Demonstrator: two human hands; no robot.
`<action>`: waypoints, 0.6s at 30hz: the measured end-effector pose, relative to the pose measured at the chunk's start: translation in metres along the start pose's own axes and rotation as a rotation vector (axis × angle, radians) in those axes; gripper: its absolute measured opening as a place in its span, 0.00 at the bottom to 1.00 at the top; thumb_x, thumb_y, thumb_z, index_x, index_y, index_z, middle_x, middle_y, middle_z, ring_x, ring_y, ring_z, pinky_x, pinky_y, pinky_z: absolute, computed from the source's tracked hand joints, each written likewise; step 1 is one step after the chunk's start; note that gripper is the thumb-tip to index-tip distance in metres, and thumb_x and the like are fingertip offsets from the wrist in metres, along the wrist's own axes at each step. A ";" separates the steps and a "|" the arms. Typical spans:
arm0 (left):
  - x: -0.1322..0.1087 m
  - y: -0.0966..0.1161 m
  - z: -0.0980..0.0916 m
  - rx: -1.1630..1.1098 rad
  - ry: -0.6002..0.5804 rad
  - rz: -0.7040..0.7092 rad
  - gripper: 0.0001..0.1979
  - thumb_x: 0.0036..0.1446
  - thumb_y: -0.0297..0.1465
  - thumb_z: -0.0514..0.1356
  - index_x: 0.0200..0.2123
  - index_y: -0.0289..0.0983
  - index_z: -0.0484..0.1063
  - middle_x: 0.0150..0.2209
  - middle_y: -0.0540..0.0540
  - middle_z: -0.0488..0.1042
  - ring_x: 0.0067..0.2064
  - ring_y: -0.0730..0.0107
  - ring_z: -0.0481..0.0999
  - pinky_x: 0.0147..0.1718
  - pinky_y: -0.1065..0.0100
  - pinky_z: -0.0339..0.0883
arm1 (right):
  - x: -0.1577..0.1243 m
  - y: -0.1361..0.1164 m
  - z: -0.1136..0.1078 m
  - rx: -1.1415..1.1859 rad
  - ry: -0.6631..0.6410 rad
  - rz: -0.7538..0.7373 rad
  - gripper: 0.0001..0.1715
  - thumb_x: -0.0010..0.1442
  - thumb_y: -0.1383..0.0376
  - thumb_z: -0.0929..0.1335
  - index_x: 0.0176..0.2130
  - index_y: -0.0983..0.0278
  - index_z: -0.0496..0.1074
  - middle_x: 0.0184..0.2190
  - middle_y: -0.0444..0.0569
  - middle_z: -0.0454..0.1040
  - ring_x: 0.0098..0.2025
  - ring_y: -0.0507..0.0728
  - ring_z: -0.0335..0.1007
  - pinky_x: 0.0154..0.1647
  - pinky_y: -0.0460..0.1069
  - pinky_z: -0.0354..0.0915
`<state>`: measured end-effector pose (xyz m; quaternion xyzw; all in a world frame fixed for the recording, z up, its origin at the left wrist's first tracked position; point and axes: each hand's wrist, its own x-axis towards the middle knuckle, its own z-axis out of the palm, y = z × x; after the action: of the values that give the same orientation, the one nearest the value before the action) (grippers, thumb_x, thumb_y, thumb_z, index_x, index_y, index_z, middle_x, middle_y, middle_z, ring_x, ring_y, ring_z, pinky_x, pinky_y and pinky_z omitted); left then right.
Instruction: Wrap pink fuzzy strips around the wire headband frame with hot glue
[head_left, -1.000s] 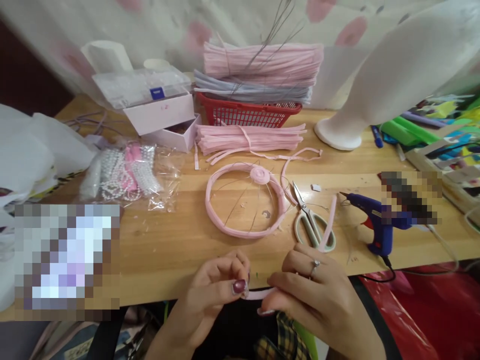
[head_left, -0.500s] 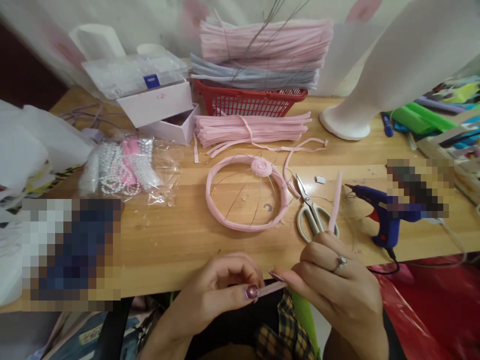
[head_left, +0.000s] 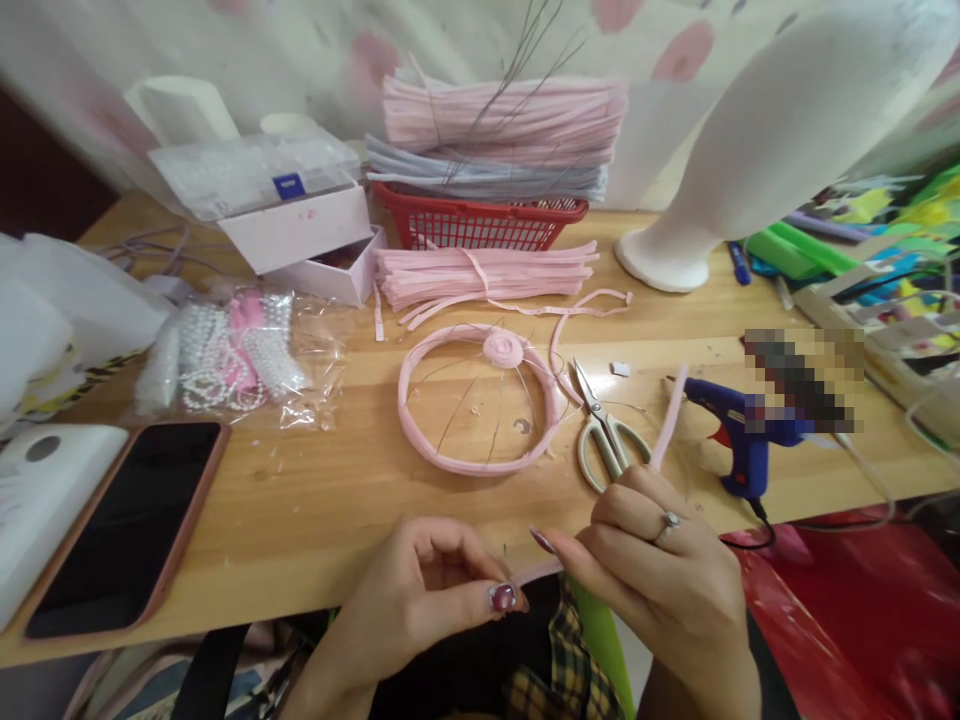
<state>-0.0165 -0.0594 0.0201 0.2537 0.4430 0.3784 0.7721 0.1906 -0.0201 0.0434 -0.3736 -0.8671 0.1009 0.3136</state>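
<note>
My left hand [head_left: 439, 590] and my right hand [head_left: 660, 570] are below the table's front edge, both pinched on one pink strip [head_left: 667, 415]. The strip runs from my left thumb, through my right fingers, and sticks up over the table past the scissors [head_left: 604, 435]. A ring sits on my right hand. On the wooden table [head_left: 337, 490] just beyond lies a pink wrapped hoop [head_left: 420, 440] with thin wires across it and a small pink rosette [head_left: 504, 348] on its far side.
A blue glue gun [head_left: 739, 430] lies right of the scissors. A phone [head_left: 124, 525] and white box sit front left. Bagged pearls [head_left: 225, 350], pink boxes [head_left: 300, 225], a red basket [head_left: 480, 222] stacked with strips, bundled strips [head_left: 487, 270], and a white foam form [head_left: 765, 140] stand behind.
My left thumb has slid along the strip toward its end while my right hand stays pinched on it. The view shifted slightly to the right and the phone's screen is dark.
</note>
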 end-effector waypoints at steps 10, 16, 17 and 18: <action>0.002 -0.004 -0.001 -0.068 0.047 0.032 0.12 0.41 0.33 0.78 0.26 0.37 0.80 0.25 0.45 0.84 0.26 0.73 0.78 0.28 0.73 0.68 | -0.001 0.001 0.001 0.042 0.031 0.009 0.22 0.67 0.72 0.70 0.23 0.63 0.63 0.21 0.42 0.59 0.28 0.52 0.52 0.28 0.50 0.50; 0.007 -0.004 -0.004 -0.010 -0.052 0.032 0.09 0.47 0.37 0.76 0.27 0.38 0.85 0.28 0.44 0.85 0.28 0.74 0.79 0.31 0.74 0.71 | 0.000 0.001 0.001 0.024 0.039 -0.020 0.22 0.66 0.72 0.70 0.23 0.63 0.62 0.22 0.42 0.60 0.28 0.51 0.52 0.28 0.50 0.50; 0.008 -0.003 -0.005 0.004 -0.050 0.050 0.08 0.47 0.37 0.76 0.27 0.39 0.85 0.28 0.46 0.85 0.29 0.74 0.79 0.32 0.75 0.71 | 0.001 0.001 0.001 0.021 0.039 -0.020 0.22 0.66 0.72 0.70 0.23 0.63 0.63 0.22 0.42 0.60 0.28 0.51 0.53 0.28 0.50 0.51; 0.008 -0.003 -0.005 0.027 -0.048 0.075 0.07 0.48 0.37 0.75 0.28 0.40 0.85 0.28 0.47 0.85 0.30 0.74 0.79 0.34 0.75 0.70 | 0.001 0.001 0.001 0.018 0.039 -0.019 0.21 0.66 0.73 0.70 0.23 0.64 0.63 0.22 0.42 0.60 0.28 0.51 0.53 0.29 0.50 0.51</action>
<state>-0.0176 -0.0547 0.0115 0.2895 0.4194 0.3950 0.7644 0.1901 -0.0183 0.0427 -0.3643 -0.8635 0.0984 0.3346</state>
